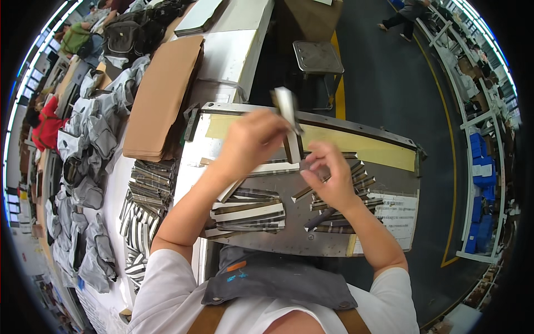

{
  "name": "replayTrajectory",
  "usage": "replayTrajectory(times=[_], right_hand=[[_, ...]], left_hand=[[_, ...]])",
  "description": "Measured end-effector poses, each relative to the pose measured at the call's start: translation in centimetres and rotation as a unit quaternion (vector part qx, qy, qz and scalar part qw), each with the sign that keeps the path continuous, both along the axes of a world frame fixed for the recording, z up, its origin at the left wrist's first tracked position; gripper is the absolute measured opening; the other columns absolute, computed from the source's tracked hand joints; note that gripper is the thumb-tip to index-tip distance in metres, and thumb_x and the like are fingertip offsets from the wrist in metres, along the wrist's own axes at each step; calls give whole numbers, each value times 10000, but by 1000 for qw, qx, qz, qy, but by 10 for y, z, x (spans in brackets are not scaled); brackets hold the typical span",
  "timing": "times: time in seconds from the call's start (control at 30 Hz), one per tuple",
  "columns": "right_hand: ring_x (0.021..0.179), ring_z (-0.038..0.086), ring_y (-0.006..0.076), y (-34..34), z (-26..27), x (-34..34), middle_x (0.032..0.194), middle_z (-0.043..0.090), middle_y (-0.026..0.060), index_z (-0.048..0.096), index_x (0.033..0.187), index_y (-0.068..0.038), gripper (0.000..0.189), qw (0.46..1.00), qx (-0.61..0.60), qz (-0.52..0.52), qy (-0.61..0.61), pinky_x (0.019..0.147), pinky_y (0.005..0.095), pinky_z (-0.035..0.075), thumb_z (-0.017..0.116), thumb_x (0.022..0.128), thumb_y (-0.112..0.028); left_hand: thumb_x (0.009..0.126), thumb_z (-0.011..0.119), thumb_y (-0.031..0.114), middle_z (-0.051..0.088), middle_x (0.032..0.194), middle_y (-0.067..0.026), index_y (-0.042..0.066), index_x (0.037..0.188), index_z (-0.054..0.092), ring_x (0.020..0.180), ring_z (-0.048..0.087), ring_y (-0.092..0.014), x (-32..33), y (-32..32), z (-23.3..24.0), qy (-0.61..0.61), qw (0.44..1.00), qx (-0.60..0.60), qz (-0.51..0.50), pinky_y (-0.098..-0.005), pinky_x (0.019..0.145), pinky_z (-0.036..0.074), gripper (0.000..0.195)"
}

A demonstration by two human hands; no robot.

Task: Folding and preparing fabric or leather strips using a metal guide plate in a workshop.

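Observation:
My left hand [259, 135] pinches a narrow dark strip with a white face [294, 148], held upright above the metal worktop [300, 240]. Motion blurs the strip's upper end. Close to its lower end is my right hand [331, 177], fingers curled and thumb near the forefinger; whether anything is pinched there I cannot tell. Below my left hand lies a fanned pile of dark and white strips [248, 213]. More dark strips [321, 219] lie under and around my right hand. One long white-faced strip [277, 168] rests behind the left pile.
Heaped strips [144, 208] and a stack of brown cardboard sheets [164, 96] occupy the white table at left. Grey bags [89, 137] lie beyond. A metal rail [354, 127] edges the worktop's far side; a stool [318, 57] stands behind. A printed sheet [398, 221] lies at right.

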State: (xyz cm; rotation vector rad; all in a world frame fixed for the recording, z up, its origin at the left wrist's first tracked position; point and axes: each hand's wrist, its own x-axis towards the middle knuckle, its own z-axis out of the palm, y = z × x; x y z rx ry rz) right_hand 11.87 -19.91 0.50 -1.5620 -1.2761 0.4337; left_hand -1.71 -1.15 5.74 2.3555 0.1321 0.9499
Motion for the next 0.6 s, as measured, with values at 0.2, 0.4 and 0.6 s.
replayTrajectory(times=[0.2, 0.4, 0.6], right_hand=[[925, 634, 120, 2, 1, 4, 1042, 628, 74, 466, 1374, 21, 548, 951, -55, 25, 302, 717, 255, 546, 708, 891, -71], [817, 638, 107, 6, -5, -2, 991, 675, 73, 585, 1255, 28, 409, 974, -10, 32, 224, 761, 254, 537, 717, 874, -38], [796, 648, 94, 8, 12, 0, 889, 701, 53, 661, 1095, 40, 199, 954, -71, -29, 291, 752, 241, 533, 664, 919, -52]], left_hand=[[729, 738, -55, 631, 817, -112, 19, 913, 657, 749, 647, -261, 9, -32, -26, 33, 998, 5, -61, -331, 666, 528, 214], [803, 728, -35, 664, 843, -101, -5, 919, 661, 709, 662, -216, 10, -31, -21, 51, 982, -179, -23, -295, 637, 535, 137], [819, 733, -25, 668, 823, -76, -9, 906, 652, 730, 668, -163, 7, -30, -15, 64, 985, -158, -13, -270, 651, 540, 119]])
